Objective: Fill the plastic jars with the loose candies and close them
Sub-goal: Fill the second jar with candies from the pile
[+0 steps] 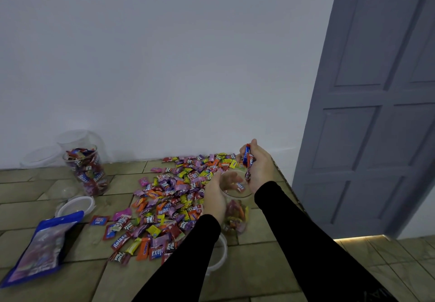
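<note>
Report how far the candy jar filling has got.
Done: one jar by the wall is filled near its rim, though no lid shows on it. In hand: the left hand holds a second jar, only partly filled, while the right hand grips a bunch of candies above its mouth. Left: a large pile of loose candies remains on the floor, a white lid lies unused, and empty jars wait behind.

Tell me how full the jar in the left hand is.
Partly full. The jar, gripped by the left hand, holds candies only in its lower part; its upper part is clear.
</note>
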The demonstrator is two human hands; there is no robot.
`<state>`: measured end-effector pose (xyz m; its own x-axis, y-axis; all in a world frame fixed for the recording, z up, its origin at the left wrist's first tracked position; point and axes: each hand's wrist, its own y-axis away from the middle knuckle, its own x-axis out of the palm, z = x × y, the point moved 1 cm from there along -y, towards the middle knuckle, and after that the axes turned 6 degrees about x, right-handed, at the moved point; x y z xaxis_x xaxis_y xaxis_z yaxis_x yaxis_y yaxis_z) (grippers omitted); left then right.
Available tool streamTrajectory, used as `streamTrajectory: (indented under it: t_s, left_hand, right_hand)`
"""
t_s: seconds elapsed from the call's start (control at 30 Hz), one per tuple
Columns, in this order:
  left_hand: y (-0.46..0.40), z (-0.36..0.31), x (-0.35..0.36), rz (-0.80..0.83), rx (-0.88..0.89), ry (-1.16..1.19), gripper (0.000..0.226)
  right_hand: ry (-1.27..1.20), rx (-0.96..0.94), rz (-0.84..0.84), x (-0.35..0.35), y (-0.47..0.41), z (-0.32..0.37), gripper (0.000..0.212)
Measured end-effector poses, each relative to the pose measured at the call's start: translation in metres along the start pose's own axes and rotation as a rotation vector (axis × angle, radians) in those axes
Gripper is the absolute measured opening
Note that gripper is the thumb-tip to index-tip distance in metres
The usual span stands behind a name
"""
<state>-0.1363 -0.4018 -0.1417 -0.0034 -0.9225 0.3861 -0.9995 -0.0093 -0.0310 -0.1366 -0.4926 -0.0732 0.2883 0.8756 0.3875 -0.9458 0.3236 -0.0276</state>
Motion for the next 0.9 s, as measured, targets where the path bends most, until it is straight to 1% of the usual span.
streamTrajectory:
  t_s: [0.1, 0.27, 0.37, 0.43, 0.53, 0.6, 0.7, 0.83, 0.9]
  left_hand:
    - [-0.0013, 0.0019, -0.0022, 0.005, 0.026, -0.021, 0.056]
    - [-0.0038, 0.0053, -0.0046, 0.001, 0.017, -0.010, 0.054]
    - [-0.0032, 0.0043, -0.0044, 0.003, 0.057, -0.049, 0.055]
    - [-0.0023, 0.0019, -0.0041, 0.013, 0.075, -0.062, 0.054]
    - [-0.0014, 0.0009, -0.0060, 0.072, 0.115, -0.167, 0.046]
    - [0.0003, -0.0008, -0.0061, 0.069, 0.181, -0.256, 0.043]
    - [-0.0024, -0.0007, -0.0078, 0.087, 0.211, -0.339, 0.045]
    - [-0.0093, 0.0064, -0.0101, 0.065, 0.209, -0.318, 0.051]
    - [-0.0069, 0.0044, -0.0088, 0.054, 0.162, -0.223, 0.051]
  right_hand:
    - [-0.012, 0.019, 0.057, -0.0019, -0.0020, 0.0001, 0.048]
    - [-0.041, 0.046, 0.098, 0.0005, -0.0004, 0.0022, 0.044]
    - [0.075, 0.017, 0.124, 0.0018, -0.0010, 0.0013, 0.042]
    - [0.136, 0.007, 0.147, 0.0030, 0.0005, 0.0022, 0.032]
    - [0.223, -0.023, 0.224, 0.0041, 0.0017, 0.0033, 0.022]
    - [0.269, -0.035, 0.264, 0.0038, 0.0010, 0.0027, 0.020]
    - [0.275, -0.031, 0.283, 0.0032, 0.0005, 0.0018, 0.019]
    - [0.234, -0.027, 0.284, 0.0022, -0.0010, 0.0021, 0.024]
    - [0.239, -0.033, 0.280, 0.0013, -0.0018, 0.0029, 0.025]
